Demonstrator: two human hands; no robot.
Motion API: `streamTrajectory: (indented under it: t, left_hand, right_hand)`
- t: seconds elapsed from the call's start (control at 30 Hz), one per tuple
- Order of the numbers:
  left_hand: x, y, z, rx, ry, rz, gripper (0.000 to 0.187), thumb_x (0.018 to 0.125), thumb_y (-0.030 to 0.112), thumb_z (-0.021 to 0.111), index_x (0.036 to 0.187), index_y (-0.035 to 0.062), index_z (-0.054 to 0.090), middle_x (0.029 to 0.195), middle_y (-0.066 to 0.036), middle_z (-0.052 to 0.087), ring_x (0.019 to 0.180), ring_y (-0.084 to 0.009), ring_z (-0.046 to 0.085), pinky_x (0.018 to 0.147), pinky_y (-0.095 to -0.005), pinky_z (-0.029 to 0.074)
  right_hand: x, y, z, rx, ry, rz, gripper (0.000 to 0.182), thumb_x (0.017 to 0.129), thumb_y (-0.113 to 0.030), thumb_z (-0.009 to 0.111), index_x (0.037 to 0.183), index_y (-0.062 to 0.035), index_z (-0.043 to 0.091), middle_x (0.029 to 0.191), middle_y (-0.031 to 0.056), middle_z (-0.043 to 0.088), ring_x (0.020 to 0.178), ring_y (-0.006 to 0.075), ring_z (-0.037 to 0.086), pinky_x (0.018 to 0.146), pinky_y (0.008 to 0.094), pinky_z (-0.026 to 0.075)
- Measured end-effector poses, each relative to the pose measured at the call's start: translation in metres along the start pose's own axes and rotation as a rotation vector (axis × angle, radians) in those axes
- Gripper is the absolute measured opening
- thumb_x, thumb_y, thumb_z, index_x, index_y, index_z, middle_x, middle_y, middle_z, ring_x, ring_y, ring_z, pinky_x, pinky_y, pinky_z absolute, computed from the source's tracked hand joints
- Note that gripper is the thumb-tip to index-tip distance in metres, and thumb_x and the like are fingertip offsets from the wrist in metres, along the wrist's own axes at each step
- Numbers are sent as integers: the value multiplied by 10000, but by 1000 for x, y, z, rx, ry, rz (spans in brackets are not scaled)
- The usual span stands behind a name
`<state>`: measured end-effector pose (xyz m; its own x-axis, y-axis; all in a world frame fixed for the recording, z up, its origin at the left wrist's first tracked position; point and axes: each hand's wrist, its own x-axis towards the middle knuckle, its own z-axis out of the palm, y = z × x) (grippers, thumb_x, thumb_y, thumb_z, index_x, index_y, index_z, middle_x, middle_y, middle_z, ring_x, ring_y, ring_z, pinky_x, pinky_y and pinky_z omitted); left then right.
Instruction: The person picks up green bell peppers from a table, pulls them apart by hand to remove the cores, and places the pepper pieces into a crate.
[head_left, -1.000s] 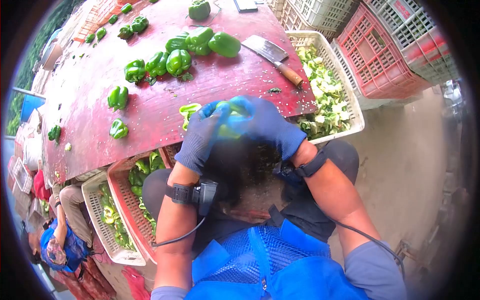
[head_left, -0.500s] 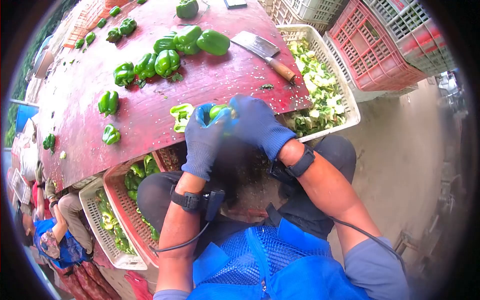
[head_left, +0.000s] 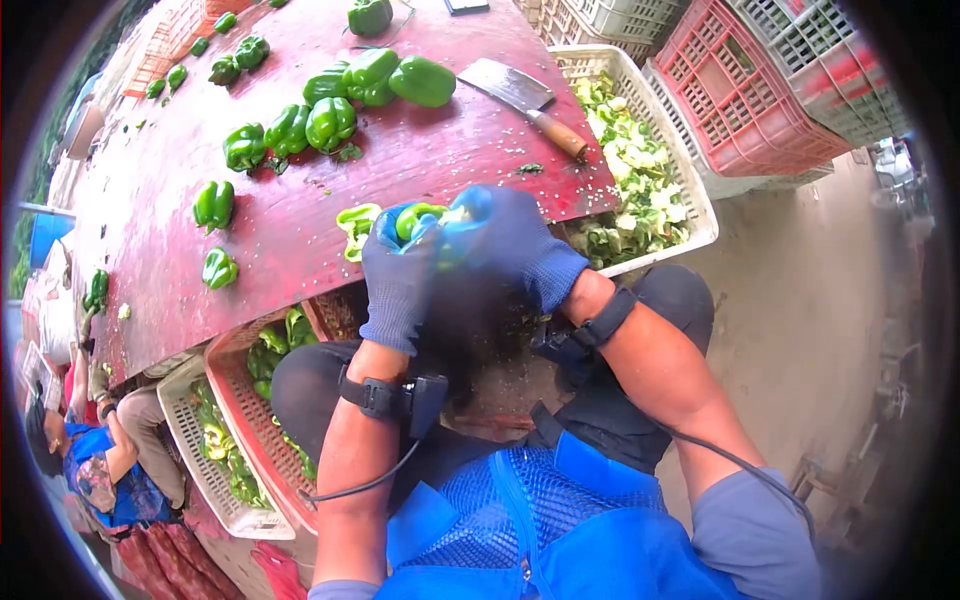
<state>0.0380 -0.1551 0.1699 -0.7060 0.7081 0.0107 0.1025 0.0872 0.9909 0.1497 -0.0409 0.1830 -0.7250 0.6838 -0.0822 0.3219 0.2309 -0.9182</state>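
Note:
A green bell pepper (head_left: 417,218), which looks cut, is held in the curled fingers of my gloved left hand (head_left: 393,285) at the table's near edge. My gloved right hand (head_left: 515,240) presses against the pepper's right side with fingers bent together and blurred. A pale bit shows by those fingertips; what they pinch cannot be made out. Just left of my left hand, a cut-open pepper piece (head_left: 354,232) lies on the red table (head_left: 300,240). Farther up rests a cleaver (head_left: 520,95) with a wooden handle, beside a group of whole peppers (head_left: 370,78).
A white crate (head_left: 707,215) of pale pepper scraps stands right of the table. Below its near edge are an orange crate (head_left: 240,400) and another white crate (head_left: 180,410), both holding green pepper pieces. Stacked crates (head_left: 740,100) rise at upper right. A co-worker (head_left: 110,460) sits at far left.
My right hand has shifted slightly at the pepper, and more of the pepper shows between my hands. At far left, the co-worker's hand has reached up to a pepper on the table's edge.

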Motion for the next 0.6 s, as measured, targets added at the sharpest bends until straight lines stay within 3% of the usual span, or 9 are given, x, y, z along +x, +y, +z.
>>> streamTrajectory:
  t: [0.03, 0.07, 0.13, 0.23, 0.6]
  left_hand:
    - [-1, 4, -1, 1, 0, -1, 186, 847, 78, 690, 1019, 14, 661, 891, -37, 666, 779, -94, 604, 712, -263, 516]
    - [-3, 10, -2, -12, 8, -32, 170, 847, 63, 669, 1010, 13, 671, 893, -33, 669, 781, -93, 604, 717, -261, 515]
    - [-4, 13, -4, -23, 15, -61, 162, 848, 47, 648, 1002, 13, 681, 895, -29, 672, 784, -92, 604, 722, -258, 514]
    - [-2, 11, -7, -67, -14, -43, 172, 846, 32, 608, 992, 5, 696, 898, -24, 682, 793, -94, 610, 733, -251, 509]
    - [-5, 6, -13, -162, -40, -153, 218, 819, 5, 615, 1019, 6, 702, 920, -26, 693, 796, -106, 636, 756, -249, 523]
  right_hand:
    - [-1, -1, -1, 80, -14, 56, 220, 778, -184, 775, 870, -22, 658, 707, 90, 657, 603, 114, 571, 580, 320, 505]
    - [-1, 0, -2, 80, -16, 51, 220, 778, -184, 775, 870, -22, 658, 707, 90, 657, 603, 114, 571, 580, 320, 505]
    - [-2, 3, -1, 481, -104, 205, 149, 828, -152, 736, 875, -30, 665, 719, 51, 652, 553, 93, 553, 509, 278, 467]
    - [-2, 8, -2, 478, -123, 201, 167, 858, -141, 675, 965, -12, 671, 777, 40, 672, 604, 65, 570, 525, 219, 449]
    - [-11, 11, -7, 779, -174, 340, 168, 867, -113, 675, 1005, -19, 654, 702, 40, 634, 504, 93, 557, 422, 226, 408]
